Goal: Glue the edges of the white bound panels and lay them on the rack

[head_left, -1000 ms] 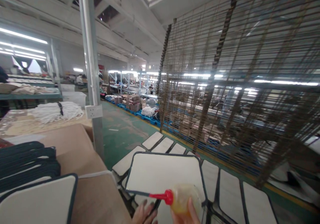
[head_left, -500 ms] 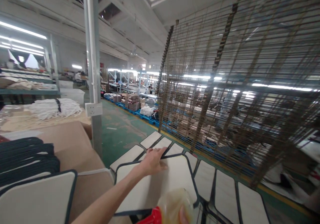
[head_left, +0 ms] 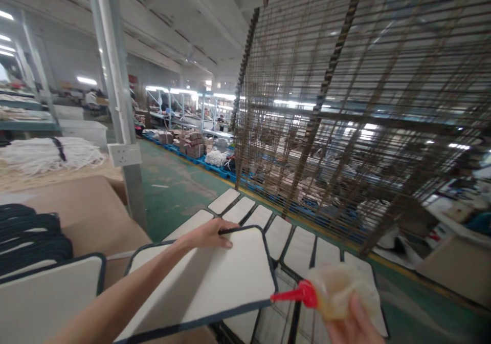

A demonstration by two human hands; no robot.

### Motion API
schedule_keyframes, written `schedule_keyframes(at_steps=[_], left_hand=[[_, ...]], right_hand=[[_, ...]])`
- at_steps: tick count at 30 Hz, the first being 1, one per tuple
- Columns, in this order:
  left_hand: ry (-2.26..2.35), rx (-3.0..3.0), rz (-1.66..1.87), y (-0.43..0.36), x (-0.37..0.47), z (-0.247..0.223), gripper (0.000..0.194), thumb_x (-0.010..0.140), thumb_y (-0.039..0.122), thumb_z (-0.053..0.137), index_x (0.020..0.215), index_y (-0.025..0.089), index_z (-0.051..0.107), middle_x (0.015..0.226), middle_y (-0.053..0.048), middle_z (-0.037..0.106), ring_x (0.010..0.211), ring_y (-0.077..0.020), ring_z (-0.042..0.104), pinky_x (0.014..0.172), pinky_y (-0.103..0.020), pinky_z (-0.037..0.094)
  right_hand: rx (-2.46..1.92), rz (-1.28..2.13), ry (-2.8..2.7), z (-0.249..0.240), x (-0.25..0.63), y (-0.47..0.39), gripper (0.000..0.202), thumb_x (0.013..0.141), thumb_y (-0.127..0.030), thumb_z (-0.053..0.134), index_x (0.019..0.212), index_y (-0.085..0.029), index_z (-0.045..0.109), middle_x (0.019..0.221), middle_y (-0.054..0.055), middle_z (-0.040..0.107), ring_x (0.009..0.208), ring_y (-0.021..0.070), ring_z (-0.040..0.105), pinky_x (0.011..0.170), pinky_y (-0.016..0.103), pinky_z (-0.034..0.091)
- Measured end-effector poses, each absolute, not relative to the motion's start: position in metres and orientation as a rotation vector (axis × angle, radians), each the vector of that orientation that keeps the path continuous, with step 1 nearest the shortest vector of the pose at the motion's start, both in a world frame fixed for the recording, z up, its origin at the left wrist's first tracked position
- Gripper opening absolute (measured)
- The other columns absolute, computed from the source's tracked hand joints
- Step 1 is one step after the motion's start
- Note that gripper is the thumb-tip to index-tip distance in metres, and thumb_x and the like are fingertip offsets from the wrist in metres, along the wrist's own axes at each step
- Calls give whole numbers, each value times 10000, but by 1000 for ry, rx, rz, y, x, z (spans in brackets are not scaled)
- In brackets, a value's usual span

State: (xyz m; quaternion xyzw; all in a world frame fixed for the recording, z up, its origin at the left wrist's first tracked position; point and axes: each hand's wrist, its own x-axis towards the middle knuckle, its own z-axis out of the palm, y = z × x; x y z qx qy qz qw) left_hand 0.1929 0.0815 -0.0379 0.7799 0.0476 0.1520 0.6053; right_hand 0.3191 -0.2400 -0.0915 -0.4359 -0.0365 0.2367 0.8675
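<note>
My left hand (head_left: pixel 213 235) grips the far edge of a cream panel with a dark border (head_left: pixel 215 277), its thumb on the top face. The panel is tilted, its right end over a row of similar panels. In my right hand (head_left: pixel 355 323), at the lower right, is a soft translucent squeeze bottle (head_left: pixel 341 290) with yellowish contents. The bottle lies on its side, and its red nozzle (head_left: pixel 299 294) points left, close to the panel's near right corner. Only the thumb and part of the palm of my right hand show.
More bordered panels (head_left: pixel 301 249) lie side by side beyond and to the right. At the left are a single panel (head_left: pixel 49 295) and a dark-edged stack (head_left: pixel 34 241). A metal post with a socket box (head_left: pixel 125 154) stands behind. A tall wire rack (head_left: pixel 326 103) leans on the right.
My left hand has shifted left with the panel, which now sits more tilted. My right hand has brought the bottle up and to the right, into fuller view. The camera has turned slightly right.
</note>
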Motion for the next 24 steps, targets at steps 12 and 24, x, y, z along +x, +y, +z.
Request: schedule_keyframes(at_steps=[12, 24], left_hand=[[-111, 1882, -158, 62, 171, -8, 451, 674, 314, 744, 1098, 167, 700, 1037, -30, 719, 941, -247, 644, 814, -275, 511], [-34, 1790, -178, 65, 172, -5, 466, 624, 284, 781, 1064, 149, 714, 956, -54, 735, 848, -244, 667, 765, -296, 536]], right_hand=[[-1082, 178, -455, -24, 349, -217, 756, 441, -381, 860, 1145, -255, 618, 899, 104, 686, 857, 312, 632, 898, 579, 431], [-1053, 248, -564, -39, 349, -228, 641, 523, -349, 821, 1126, -271, 621, 888, 90, 678, 811, 292, 640, 784, 502, 508]])
